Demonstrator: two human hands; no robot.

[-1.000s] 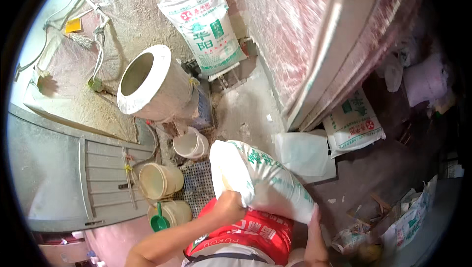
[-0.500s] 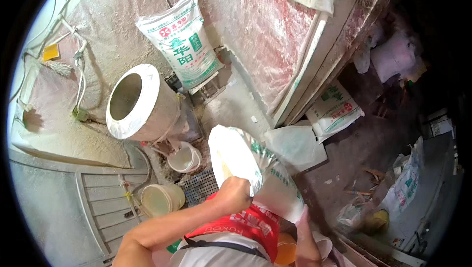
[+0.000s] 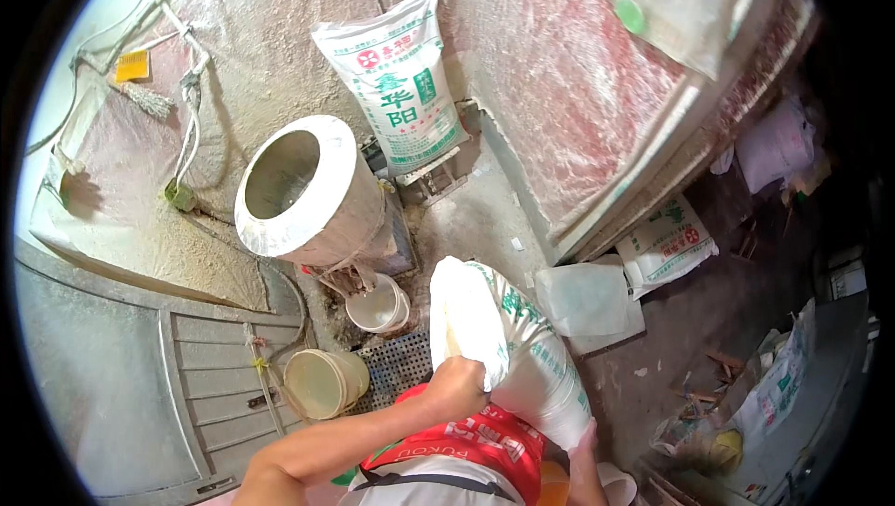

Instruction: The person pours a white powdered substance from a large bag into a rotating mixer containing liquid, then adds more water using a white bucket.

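Holding a white sack (image 3: 508, 343) with green print, the left hand (image 3: 457, 387) is clenched on its open mouth; the right hand (image 3: 583, 445) supports it from below, its grip hidden. It is full and tilted at the chest. Below, a dusty floor (image 3: 475, 217), a funnel (image 3: 298, 191), two buckets (image 3: 322, 383).
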